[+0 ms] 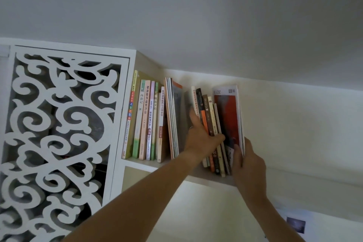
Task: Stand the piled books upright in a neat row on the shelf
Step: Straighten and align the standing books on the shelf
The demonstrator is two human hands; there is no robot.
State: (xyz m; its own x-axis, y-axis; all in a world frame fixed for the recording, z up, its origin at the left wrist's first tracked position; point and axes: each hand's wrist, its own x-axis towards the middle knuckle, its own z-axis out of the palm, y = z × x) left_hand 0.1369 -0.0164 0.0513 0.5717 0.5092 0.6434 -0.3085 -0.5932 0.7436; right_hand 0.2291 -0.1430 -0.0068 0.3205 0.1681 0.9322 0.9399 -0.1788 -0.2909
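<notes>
Head view hid the shelf bottom behind my arms. On it I saw one row of books upright by the cabinet side and, right of them past a gap, a leaning bunch of books. My left hand gripped that bunch; my right hand pinched the red magazine at its right end.

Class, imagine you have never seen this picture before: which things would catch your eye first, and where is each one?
Most eyes would land on the two hands at centre right: the left hand and right hand clamp a bunch of upright books on the white shelf, fronted by a red-covered magazine. Next comes the white carved scrollwork panel filling the left side.
</notes>
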